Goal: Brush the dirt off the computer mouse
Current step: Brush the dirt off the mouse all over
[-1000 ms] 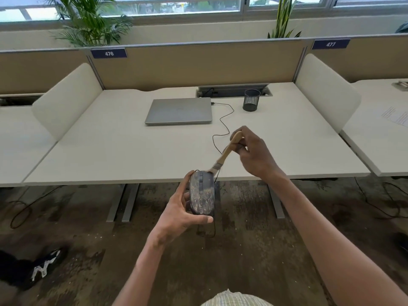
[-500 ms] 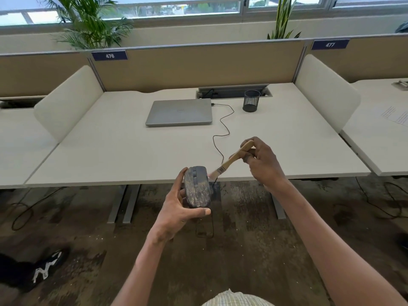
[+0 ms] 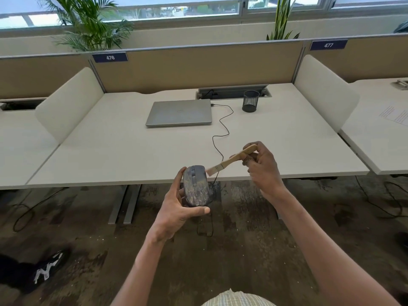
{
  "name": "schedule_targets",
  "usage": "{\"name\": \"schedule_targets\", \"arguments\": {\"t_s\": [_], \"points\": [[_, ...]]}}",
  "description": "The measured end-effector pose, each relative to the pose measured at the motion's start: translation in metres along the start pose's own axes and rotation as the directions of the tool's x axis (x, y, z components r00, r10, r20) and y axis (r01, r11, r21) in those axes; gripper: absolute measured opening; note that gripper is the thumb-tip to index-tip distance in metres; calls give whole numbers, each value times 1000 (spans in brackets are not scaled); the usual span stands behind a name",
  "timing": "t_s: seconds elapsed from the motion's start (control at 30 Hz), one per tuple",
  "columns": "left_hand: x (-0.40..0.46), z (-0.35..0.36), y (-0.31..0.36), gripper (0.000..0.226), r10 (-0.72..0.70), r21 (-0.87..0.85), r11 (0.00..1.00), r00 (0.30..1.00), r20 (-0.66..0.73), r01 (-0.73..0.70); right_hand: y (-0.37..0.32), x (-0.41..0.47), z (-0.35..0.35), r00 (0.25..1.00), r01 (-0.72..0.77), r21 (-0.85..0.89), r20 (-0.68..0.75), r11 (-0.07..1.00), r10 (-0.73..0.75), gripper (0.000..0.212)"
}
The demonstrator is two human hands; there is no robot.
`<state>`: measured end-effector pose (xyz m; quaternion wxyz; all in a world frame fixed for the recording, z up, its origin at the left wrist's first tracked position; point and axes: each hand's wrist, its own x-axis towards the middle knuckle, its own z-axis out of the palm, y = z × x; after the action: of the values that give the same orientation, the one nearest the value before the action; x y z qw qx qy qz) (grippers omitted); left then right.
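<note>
Closest of all is a bit of checked cloth [image 3: 237, 299] at the bottom edge. Two bare arms reach out from there over the dark, patchy floor [image 3: 231, 257]. A black shoe with white marks [image 3: 47, 270] sits on the floor to the left.

The left hand [image 3: 176, 208] holds the dusty grey computer mouse [image 3: 196, 186] in the air, just in front of the near edge of the long white desk [image 3: 132, 151]. The fingers wrap round the mouse's left side and the thumb lies under its near end. The mouse is covered in pale specks of dirt.

The right hand [image 3: 262, 166] pinches the handle of a small wooden paintbrush with pale bristles [image 3: 229, 161]. The fingers are curled tight round the far end of the handle. The bristles touch the top right corner of the mouse.

A thin black wire [image 3: 223, 129] runs from near the mouse across the desk to a closed silver laptop [image 3: 180, 112]. Beside the laptop, to the right, stands a round black mesh cup [image 3: 250, 100]. I cannot tell if anything is in it.

Behind the desk is a tan wall panel [image 3: 198, 67] with a blue tag that says 476 [image 3: 110, 57]. Past that are green leafy plants [image 3: 88, 21] by the window.
</note>
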<state>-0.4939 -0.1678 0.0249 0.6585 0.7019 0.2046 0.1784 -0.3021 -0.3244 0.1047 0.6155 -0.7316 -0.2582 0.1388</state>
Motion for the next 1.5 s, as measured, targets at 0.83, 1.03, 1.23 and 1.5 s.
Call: {"name": "schedule_targets", "arguments": {"t_s": [0.83,1.03,1.23,1.5], "points": [[-14,8,-3,133,-7,94,995,1000,-26,9,-54,-34,27,760,639,-600,396,481,-516,39],[-15,8,-1,132,-1,108,994,1000,-26,4,-53,-33,17,798,589,-626,352,511,-489,37],[-17,11,5,133,14,121,993,1000,-22,-11,-65,-32,25,771,626,-528,309,573,-557,28],[-20,8,0,132,15,109,994,999,-38,-10,-53,-38,25,772,626,-574,362,527,-522,36]]}}
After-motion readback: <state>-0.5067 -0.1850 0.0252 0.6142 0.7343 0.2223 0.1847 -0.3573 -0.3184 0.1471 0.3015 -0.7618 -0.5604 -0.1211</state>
